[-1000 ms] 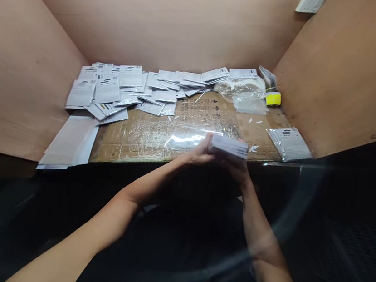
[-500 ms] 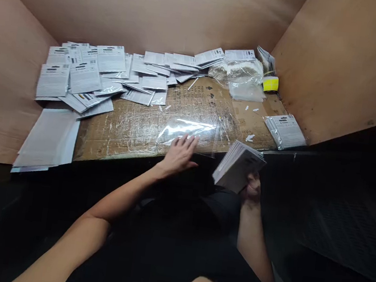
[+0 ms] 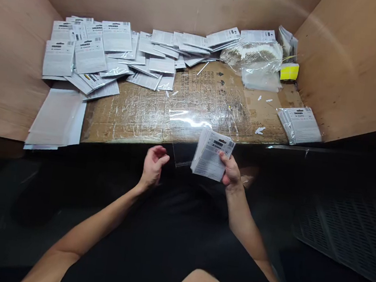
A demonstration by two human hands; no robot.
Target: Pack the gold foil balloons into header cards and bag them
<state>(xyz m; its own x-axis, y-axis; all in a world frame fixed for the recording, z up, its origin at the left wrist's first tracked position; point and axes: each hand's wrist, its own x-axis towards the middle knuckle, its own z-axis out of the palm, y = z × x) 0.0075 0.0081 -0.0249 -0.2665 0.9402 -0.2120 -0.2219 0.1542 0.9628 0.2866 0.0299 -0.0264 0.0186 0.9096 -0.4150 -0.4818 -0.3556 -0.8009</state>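
Observation:
My right hand grips a stack of white printed packets with hang holes, thumb on the front face, over the table's front edge. Left of it, my left hand is just below that edge, its fingers loosely curled, thumb apart and nothing visible in the grasp. Between the two hands, a clear plastic bag lies partly on the cardboard and juts out past the edge. The stack covers part of this bag.
Many similar packets are heaped along the back left. Clear bags, a yellow label and another packet stack are at the right. Translucent sleeves overhang the front left. Wooden panels enclose the cardboard surface.
My left hand has come off the clear bag and moved left and down, fingers curling. The bag now sticks out past the edge. My right hand has brought the packets left, face up.

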